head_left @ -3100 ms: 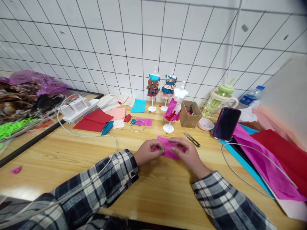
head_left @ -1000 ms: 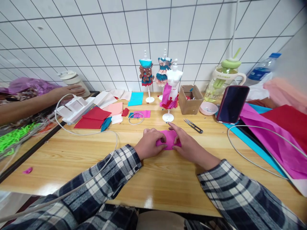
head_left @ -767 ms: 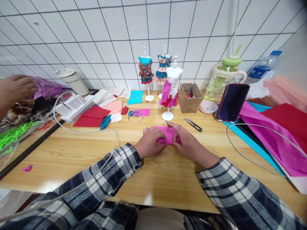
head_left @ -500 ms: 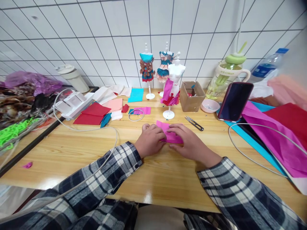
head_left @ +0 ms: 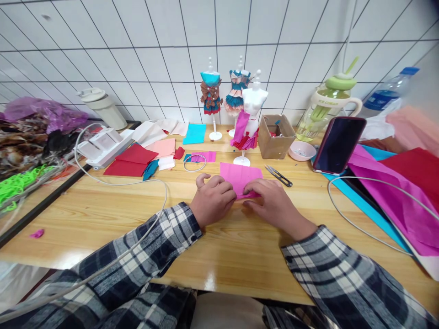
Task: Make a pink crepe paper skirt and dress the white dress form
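A magenta-pink sheet of crepe paper (head_left: 242, 174) lies on the wooden table, its far edge spread flat. My left hand (head_left: 213, 200) is closed at its near left corner, the fingertips partly hidden. At the near right edge, my right hand (head_left: 270, 202) pinches the paper with curled fingers, the thumb below. Just beyond stands a white mini dress form (head_left: 254, 101) with a pink strip and a red-and-pink ruffled skirt. Black thread snips (head_left: 278, 176) lie to the right of the paper, beyond my right hand.
Behind are two dressed forms (head_left: 210, 93), a cardboard box (head_left: 276, 139) and a pink bowl (head_left: 302, 151). A phone (head_left: 339, 145) leans at right near a jug (head_left: 325, 107) and coloured sheets. Red paper (head_left: 130, 160), a power strip (head_left: 106, 146) and a cable (head_left: 116, 186) are left.
The pink paper now lies flatter, and more of its far part shows between my hands. Both hands stay at its near edge, with the right fingers more curled. The view has shifted slightly.
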`<state>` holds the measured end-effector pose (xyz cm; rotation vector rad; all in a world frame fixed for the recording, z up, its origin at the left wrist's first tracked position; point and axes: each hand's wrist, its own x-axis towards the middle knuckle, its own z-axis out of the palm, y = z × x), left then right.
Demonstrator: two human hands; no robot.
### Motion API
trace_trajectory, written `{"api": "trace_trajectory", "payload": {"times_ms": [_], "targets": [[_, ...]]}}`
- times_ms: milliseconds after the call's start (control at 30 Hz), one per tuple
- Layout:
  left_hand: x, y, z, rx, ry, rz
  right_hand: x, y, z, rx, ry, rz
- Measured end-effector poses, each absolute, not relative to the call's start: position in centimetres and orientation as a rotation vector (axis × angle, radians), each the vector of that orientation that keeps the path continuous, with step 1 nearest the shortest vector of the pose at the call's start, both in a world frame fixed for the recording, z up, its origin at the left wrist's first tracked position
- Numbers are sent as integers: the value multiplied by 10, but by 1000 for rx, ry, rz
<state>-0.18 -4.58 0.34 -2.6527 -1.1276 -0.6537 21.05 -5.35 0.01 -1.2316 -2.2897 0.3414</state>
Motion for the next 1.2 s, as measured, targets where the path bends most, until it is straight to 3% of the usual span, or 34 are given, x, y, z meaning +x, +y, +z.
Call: {"api": "trace_trajectory", "payload": {"times_ms": [700,1200], "targets": [[1,-50,8,-2686,-1079,-723,208,-55,1,-1196,-2321,268],[3,-42,1,-2963,-1313,-645,208,-49,-12,-1348,-2264,589]]}}
